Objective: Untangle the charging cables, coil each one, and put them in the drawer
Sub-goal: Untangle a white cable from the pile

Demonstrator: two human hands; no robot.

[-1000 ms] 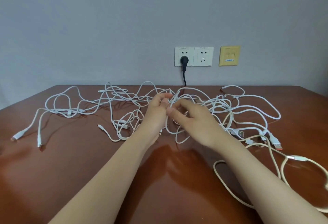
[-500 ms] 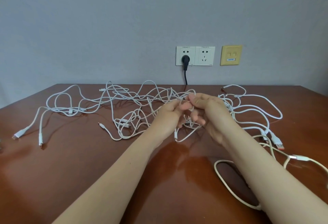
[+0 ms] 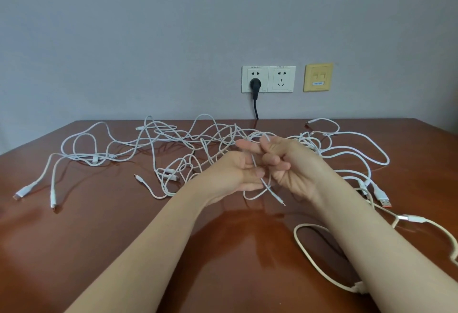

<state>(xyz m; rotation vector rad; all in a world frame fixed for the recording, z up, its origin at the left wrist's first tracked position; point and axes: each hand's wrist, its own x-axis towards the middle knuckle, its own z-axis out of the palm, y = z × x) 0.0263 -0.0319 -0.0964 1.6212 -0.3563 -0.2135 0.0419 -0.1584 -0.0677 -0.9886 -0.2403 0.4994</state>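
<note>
head-worn view, looking forward and down, table (image 3: 74, 250) close, wall (image 3: 124, 40) beyond

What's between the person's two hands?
Head view: a thin white charging cable runs down between the left hand and right hand, its end dangling.

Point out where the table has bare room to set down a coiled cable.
Bare: the near-left table, before the two connectors; the strip between the forearms. Crowded: the white cable tangle across the back, where the left hand and right hand grip strands, and the cream cable loop near right.
</note>
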